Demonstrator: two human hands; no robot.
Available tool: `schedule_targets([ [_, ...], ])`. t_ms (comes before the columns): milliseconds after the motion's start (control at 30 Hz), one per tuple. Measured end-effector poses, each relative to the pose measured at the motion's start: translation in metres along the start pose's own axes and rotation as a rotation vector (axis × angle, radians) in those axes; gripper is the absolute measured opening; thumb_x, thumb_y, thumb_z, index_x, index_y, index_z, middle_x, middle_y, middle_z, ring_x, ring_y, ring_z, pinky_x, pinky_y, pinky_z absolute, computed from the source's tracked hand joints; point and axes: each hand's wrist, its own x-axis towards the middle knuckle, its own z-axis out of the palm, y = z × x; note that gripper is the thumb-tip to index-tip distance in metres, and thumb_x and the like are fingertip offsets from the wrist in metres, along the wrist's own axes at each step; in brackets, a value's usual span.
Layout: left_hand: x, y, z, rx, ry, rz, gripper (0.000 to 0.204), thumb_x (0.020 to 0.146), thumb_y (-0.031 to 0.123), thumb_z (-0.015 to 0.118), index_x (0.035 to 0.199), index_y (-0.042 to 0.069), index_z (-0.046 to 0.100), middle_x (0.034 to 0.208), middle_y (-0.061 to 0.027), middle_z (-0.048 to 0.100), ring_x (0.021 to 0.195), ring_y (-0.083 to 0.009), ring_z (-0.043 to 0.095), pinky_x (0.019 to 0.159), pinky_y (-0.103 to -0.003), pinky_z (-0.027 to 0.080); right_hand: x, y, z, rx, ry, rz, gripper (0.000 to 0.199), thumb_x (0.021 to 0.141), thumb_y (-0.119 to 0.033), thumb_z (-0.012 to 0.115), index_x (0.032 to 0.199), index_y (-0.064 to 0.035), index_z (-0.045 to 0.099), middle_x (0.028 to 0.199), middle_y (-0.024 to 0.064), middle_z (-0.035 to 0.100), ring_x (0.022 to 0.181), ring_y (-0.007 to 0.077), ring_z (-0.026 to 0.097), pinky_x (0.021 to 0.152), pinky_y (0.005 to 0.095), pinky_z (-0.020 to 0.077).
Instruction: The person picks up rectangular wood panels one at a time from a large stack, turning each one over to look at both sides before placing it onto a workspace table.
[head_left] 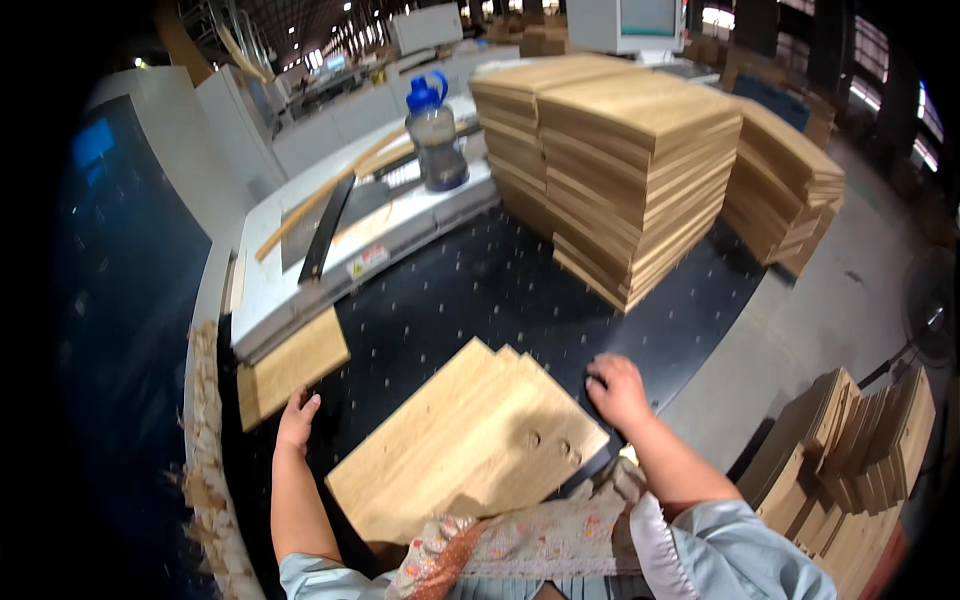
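Left hand (297, 420) open, fingers spread flat on the dark surface (470, 290); right hand (617, 390) loosely open at the right edge of the small board stack (470, 440), holding nothing; three tall stacks (640, 170) beyond.

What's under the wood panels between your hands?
The wood panels lie as a small fanned stack on the dark dotted table. Lower panels show only as edges; the table beneath them is covered.

Both bare forearms outstretched, left hand (297, 420) open and flat, right hand (617, 390) palm-down, fingers spread.
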Motion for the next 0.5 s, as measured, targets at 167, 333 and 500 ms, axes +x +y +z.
schedule_targets([
  [167,-0.111,-0.052,-0.015,-0.124,0.282,-0.074,0.05,0.086,0.022,0.059,0.129,0.001,0.044,0.111,-0.0074,0.058,0.101,-0.016,0.055,0.083,-0.03,0.044,0.014,-0.039,-0.001,0.258,-0.309,0.183,0.043,0.083,-0.03,0.059,0.116,-0.0027,0.056,0.11,0.0189,0.06,0.106,0.0349,0.054,0.092,0.0387,0.0425],
  [333,-0.193,-0.059,0.028,-0.281,0.196,-0.159,0.046,0.087,0.016,0.056,0.127,-0.003,0.044,0.103,-0.0062,0.062,0.092,-0.0131,0.058,0.08,-0.027,0.045,0.017,-0.067,-0.006,0.105,-0.513,0.201,0.055,0.084,-0.035,0.057,0.125,-0.0001,0.047,0.113,0.025,0.057,0.11,0.0374,0.051,0.095,0.0401,0.0408],
  [500,-0.195,-0.043,0.079,-0.487,0.087,0.06,0.042,0.087,0.001,0.054,0.127,-0.005,0.042,0.121,-0.0134,0.055,0.111,-0.0205,0.052,0.096,-0.031,0.038,0.011,-0.056,-0.001,0.32,-0.501,0.285,0.047,0.083,-0.029,0.06,0.119,-0.0001,0.054,0.114,0.0242,0.057,0.108,0.0364,0.054,0.093,0.0381,0.0427],
])
